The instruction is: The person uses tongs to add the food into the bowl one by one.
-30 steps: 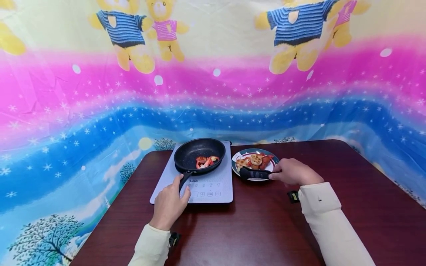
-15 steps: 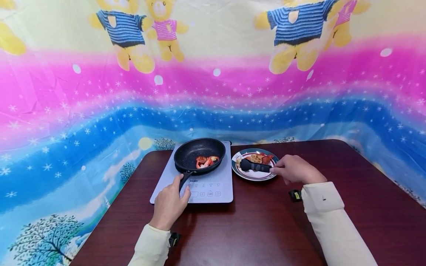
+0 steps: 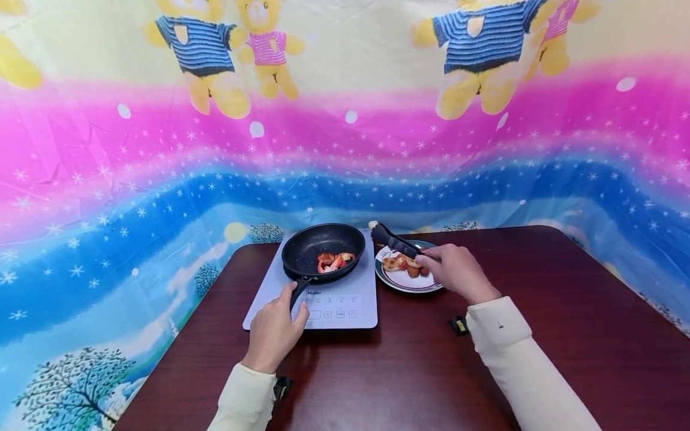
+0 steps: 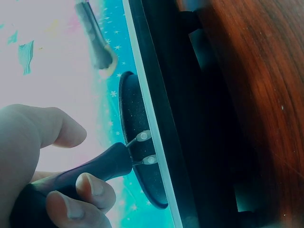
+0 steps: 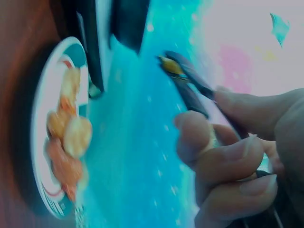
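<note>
My left hand [image 3: 276, 332] grips the black handle [image 4: 90, 168] of a frying pan [image 3: 304, 245], which sits on a white induction cooktop [image 3: 363, 308]. Red and pale pieces of food [image 3: 331, 261] lie in the pan. With my right hand [image 3: 455, 272] I hold black tongs [image 3: 396, 240], raised over the far left of a patterned plate [image 3: 401, 281]. Pinched in the tongs' tips is a small yellowish piece of food [image 5: 172, 66]. On the plate lie browned pieces of food [image 5: 66, 164] and round slices that look like lotus root [image 3: 395, 263].
The plate stands just right of the cooktop, on a dark reddish wooden table [image 3: 399, 371]. Behind the table hangs a colourful cloth [image 3: 345, 149] printed with bears and snowflakes.
The tongs have risen from the plate and swung up and left toward the pan, now carrying a yellowish piece. My left hand and the pan have stayed where they were.
</note>
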`<state>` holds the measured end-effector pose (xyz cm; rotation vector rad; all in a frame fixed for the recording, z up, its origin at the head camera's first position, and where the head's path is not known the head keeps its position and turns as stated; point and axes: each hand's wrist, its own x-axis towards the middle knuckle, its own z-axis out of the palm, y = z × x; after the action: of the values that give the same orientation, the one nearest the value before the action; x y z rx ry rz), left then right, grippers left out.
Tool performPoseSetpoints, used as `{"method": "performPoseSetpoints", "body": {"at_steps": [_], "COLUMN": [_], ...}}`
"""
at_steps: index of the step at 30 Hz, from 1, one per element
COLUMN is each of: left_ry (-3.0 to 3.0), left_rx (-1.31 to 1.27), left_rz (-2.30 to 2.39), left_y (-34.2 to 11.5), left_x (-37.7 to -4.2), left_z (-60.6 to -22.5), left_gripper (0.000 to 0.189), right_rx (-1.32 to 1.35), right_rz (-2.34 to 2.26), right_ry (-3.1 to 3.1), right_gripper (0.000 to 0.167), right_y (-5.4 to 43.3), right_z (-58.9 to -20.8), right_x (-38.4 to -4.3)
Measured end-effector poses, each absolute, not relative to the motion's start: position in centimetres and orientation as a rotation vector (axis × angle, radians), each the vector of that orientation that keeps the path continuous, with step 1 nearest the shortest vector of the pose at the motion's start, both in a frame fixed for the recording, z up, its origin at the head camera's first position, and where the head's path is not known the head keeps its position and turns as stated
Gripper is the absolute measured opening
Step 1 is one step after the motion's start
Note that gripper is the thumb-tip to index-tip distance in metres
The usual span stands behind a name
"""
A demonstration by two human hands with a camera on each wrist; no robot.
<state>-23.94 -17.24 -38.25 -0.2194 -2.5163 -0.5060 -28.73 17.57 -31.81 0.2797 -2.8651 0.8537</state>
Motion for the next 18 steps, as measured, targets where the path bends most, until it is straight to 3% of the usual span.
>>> {"method": "performPoseSetpoints", "body": {"at_steps": [4,8,18], "left_ry": [-2.519,-2.527,-2.533], "left_rx": [-0.222,-0.221,-0.215], "left_rz": [-0.508,-0.518,-0.524], "left_y": [-17.2,-17.2,-17.3], "left_x": [-24.0,-24.0,-24.0], "left_z": [-38.3,-38.3,-38.3], "left_gripper": [0.045,0.046,0.047], "right_rx": [0.338,0.380,0.399], "right_rz": [0.812,0.740,0.611], "right_ry": [-2.787,-2.748,-2.660], "right_gripper": [0.033,0.038,0.034], "right_y": [15.4,13.8,12.6], "right_z": [-32.8,-33.6,-34.7], "right_x": [-28.8,-28.7,-28.9]}}
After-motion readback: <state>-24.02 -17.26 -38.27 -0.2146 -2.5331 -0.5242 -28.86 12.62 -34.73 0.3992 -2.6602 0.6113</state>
